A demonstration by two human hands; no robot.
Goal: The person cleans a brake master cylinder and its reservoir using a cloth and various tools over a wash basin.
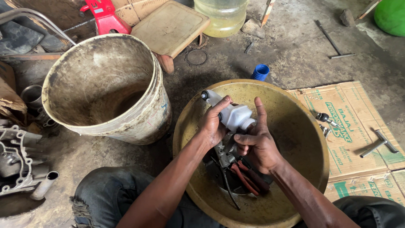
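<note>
Over a wide, dirty yellow basin (295,109), both my hands hold a metal pump-like part topped by a white plastic reservoir (233,115). My left hand (213,124) grips the reservoir from the left, thumb on its top. My right hand (257,145) wraps the grey metal body under the reservoir, forefinger pointing up. Pliers with red handles (247,177) lie in the basin under my right wrist, next to a thin black lever.
A large grimy empty bucket (139,122) stands to the left. A wooden stool (171,27), red tool, clear jug and blue cap (260,71) lie beyond. Flattened cardboard (358,126) at right carries a screwdriver and small tools. Engine castings (17,160) sit far left.
</note>
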